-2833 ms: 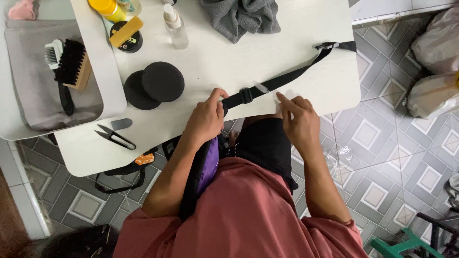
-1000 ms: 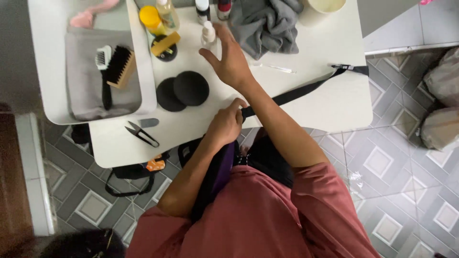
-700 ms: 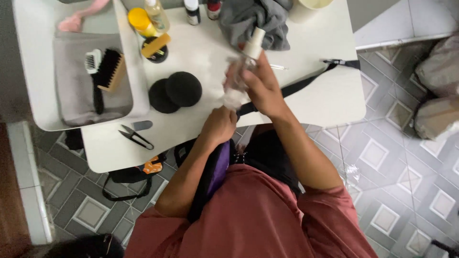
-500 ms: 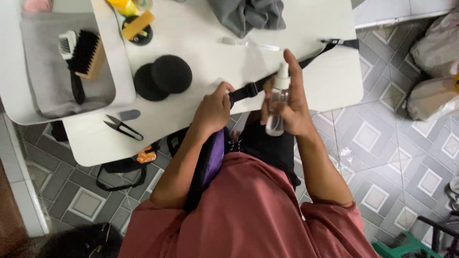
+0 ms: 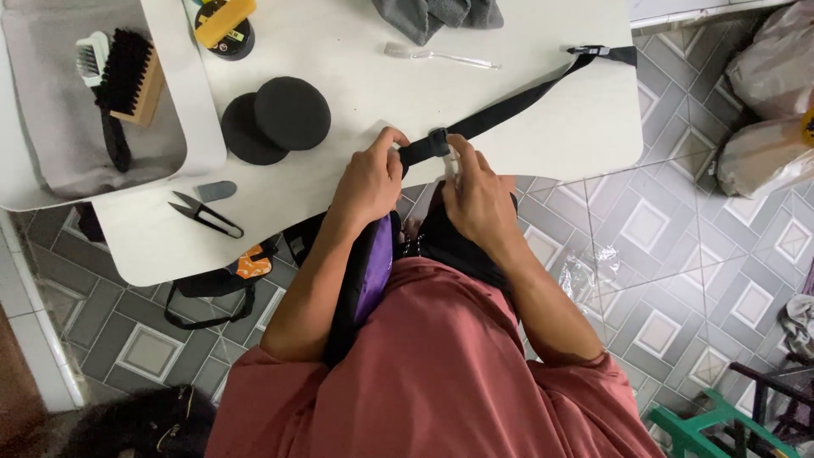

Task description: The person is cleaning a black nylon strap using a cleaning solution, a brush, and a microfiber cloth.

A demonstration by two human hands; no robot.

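Note:
A black strap (image 5: pixel 517 103) runs across the white table (image 5: pixel 339 51) from my lap to a clip (image 5: pixel 595 51) at the far right edge. My left hand (image 5: pixel 366 180) pinches the strap beside its black buckle (image 5: pixel 437 142). My right hand (image 5: pixel 480 197) sits just right of the buckle, closed around a small clear spray bottle (image 5: pixel 453 168), of which only a pale tip shows between the fingers. A black and purple bag (image 5: pixel 374 265) lies on my lap under my left forearm.
Two black round sponges (image 5: pixel 280 119), thread snips (image 5: pixel 206 215), a yellow-topped tin (image 5: pixel 225 25), a grey cloth (image 5: pixel 437 10) and a slim clear plastic piece (image 5: pixel 437 56) lie on the table. A brush (image 5: pixel 127 78) rests in a grey tray (image 5: pixel 51 136). Plastic bags (image 5: pixel 763 110) and a green stool (image 5: pixel 708 424) stand on the tiled floor.
My right hand reached to the back of the table, picked up the spray bottle and brought it down to the strap by the buckle. My left hand stayed on the strap.

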